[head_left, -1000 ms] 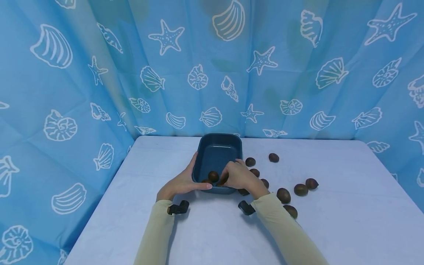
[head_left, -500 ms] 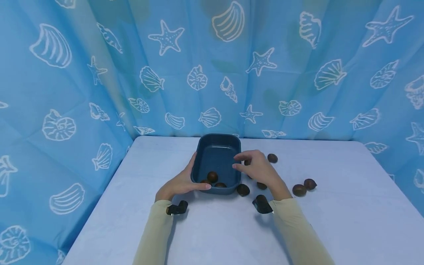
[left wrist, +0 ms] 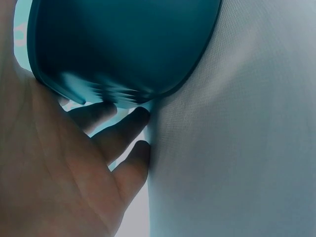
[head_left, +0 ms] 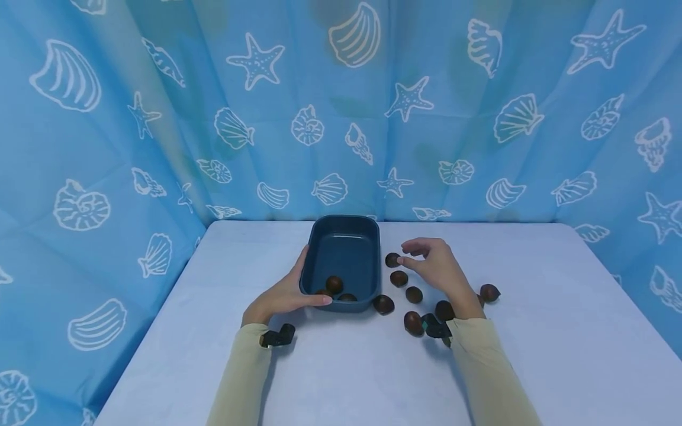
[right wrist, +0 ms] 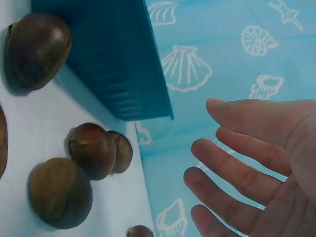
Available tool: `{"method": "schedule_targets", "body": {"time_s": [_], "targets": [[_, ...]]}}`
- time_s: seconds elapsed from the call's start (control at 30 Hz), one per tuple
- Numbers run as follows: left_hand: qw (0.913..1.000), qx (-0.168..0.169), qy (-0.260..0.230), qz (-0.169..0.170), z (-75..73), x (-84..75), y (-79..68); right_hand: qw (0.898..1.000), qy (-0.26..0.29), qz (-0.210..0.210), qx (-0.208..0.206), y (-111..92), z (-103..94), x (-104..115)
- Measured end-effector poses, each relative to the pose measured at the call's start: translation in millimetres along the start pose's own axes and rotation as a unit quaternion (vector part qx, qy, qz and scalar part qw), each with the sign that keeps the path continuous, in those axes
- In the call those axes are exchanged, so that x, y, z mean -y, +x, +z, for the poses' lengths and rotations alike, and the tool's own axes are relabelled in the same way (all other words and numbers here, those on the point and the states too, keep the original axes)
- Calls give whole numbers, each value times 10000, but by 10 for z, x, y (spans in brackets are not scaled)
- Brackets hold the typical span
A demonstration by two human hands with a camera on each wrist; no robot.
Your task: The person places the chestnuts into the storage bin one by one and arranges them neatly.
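Observation:
A deep blue rectangular dish (head_left: pixel 345 251) stands near the table's far edge, with several chestnuts (head_left: pixel 334 284) at its near end. My left hand (head_left: pixel 279 297) holds the dish by its near left corner, thumb along the near rim and fingers along the left wall. In the left wrist view, those fingers (left wrist: pixel 121 133) touch the outside of the dish wall. To the right of the dish, my right hand (head_left: pixel 442 269) hovers over the table beside a loose chestnut (head_left: pixel 392 260). Its fingers are spread and hold nothing in the right wrist view.
More loose chestnuts lie right of the dish, among them one against its near right corner (head_left: pixel 383 305), one by my wrist (head_left: pixel 413 323) and one farther right (head_left: pixel 489 293). A blue shell-print curtain (head_left: pixel 314 154) hangs behind the white table (head_left: pixel 341 367).
My right hand has let go of a chestnut inside the dish, lifted out over the right rim and moved right among the loose chestnuts. My left hand keeps its hold on the dish.

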State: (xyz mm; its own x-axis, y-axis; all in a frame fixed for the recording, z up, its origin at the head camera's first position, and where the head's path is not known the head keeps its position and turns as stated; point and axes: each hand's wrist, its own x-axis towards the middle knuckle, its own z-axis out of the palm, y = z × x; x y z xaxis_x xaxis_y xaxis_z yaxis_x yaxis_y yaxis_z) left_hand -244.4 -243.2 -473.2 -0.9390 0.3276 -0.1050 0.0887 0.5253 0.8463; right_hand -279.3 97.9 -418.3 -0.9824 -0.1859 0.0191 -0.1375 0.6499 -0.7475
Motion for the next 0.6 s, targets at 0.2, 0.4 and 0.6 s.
{"method": "schedule_targets", "body": {"time_s": [0.2, 0.4, 0.6], "targets": [[9999, -16, 72, -82, 0, -11, -10, 9994, -265, 176, 148, 42, 35, -86], [10000, -7, 31, -20, 1, -12, -9, 9986, -251, 325, 346, 69, 69, -166], [10000, 4, 13, -14, 2, -8, 2, 9975, -226, 429, 520, 103, 115, -246]]}}
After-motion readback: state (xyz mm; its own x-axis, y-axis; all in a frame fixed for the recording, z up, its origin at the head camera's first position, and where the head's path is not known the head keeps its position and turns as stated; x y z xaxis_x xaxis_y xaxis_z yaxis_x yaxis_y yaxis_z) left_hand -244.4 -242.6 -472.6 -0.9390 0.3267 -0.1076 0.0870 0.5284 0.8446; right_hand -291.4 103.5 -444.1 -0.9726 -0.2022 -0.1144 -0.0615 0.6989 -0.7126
